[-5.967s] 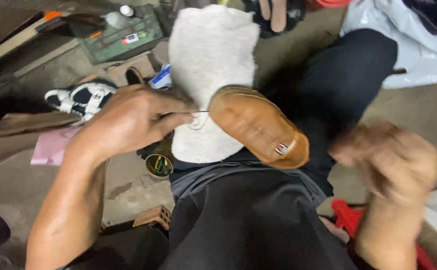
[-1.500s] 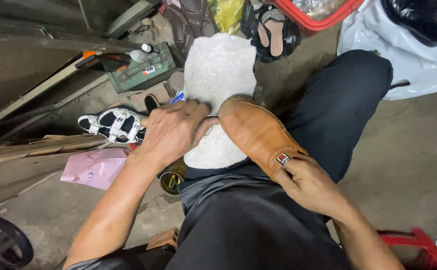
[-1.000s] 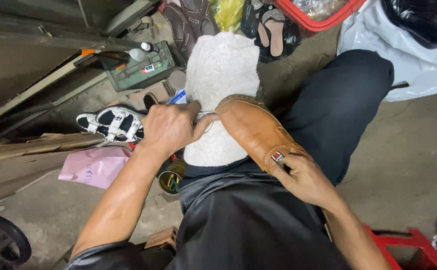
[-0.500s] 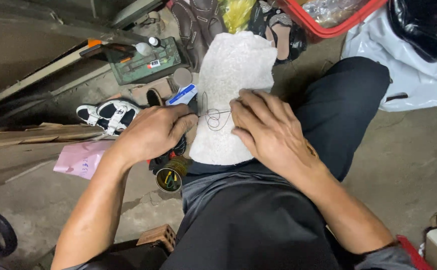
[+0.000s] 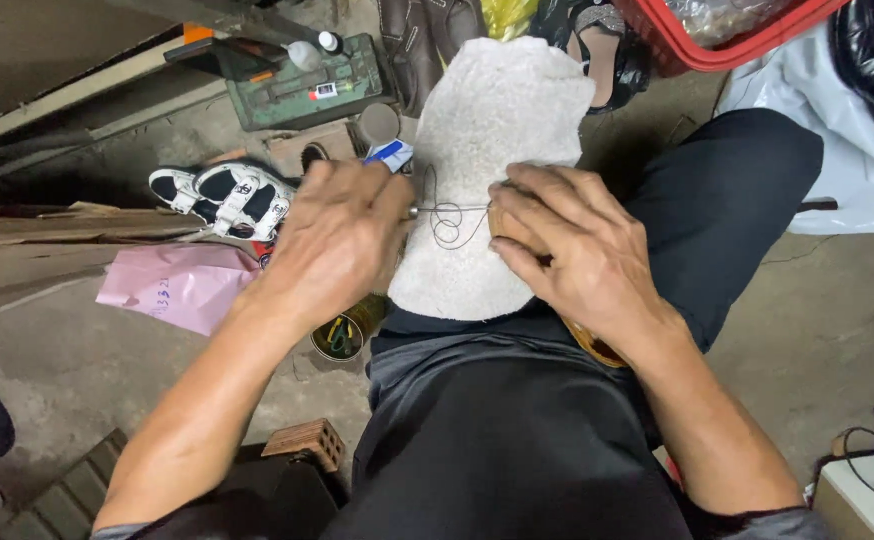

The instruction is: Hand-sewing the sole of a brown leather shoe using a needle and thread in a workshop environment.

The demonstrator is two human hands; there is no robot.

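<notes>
The left hand [image 5: 342, 235] grips a metal tool [image 5: 415, 211], its tip pointing right. Looped thread [image 5: 447, 218] lies between it and the right hand [image 5: 567, 250], which covers a tan shoe [image 5: 592, 345]. Both rest on a white towel [image 5: 492, 130] over the lap.

White sandal [image 5: 225, 196], pink bag [image 5: 179, 287], possibly glue tin [image 5: 342, 334].
</notes>
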